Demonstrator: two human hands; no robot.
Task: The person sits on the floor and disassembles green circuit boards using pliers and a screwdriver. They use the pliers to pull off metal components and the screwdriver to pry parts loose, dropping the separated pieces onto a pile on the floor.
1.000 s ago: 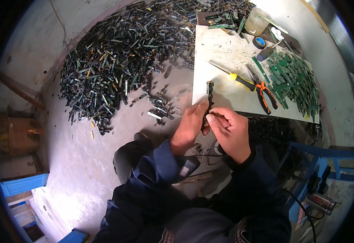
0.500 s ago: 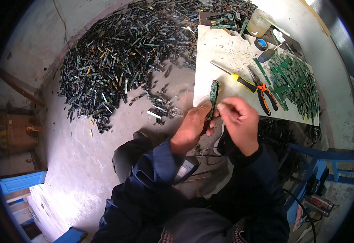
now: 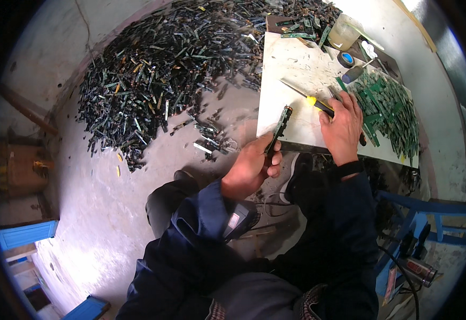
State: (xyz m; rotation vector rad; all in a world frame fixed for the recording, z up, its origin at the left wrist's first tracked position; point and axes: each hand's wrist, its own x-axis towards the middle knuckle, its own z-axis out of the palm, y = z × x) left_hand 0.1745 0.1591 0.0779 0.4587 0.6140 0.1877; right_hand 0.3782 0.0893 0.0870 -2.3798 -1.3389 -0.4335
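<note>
My left hand [image 3: 254, 162] is closed on the lower end of a narrow circuit board strip [image 3: 280, 127] with a dark edge, held tilted upward near the front edge of a white board [image 3: 281, 58]. My right hand [image 3: 343, 128] lies over the pliers [image 3: 362, 140], its fingers stretched forward and thumb apart; most of the pliers is hidden beneath it. Just left of those fingers lies a screwdriver [image 3: 312, 100] with a yellow and black handle. Beyond the hand, green circuit board strips [image 3: 393, 106] are heaped on the white board.
A large pile of dark strips [image 3: 153, 80] covers the floor ahead and left. At the white board's far right stand a cloudy container [image 3: 344, 33], a blue-centred roll [image 3: 345, 59] and a blue-handled screwdriver [image 3: 353, 73]. A blue frame [image 3: 430, 202] is at right.
My right hand has left the strip and moved right onto the pliers. The strip in my left hand has turned, showing its dark edge instead of its green face.
</note>
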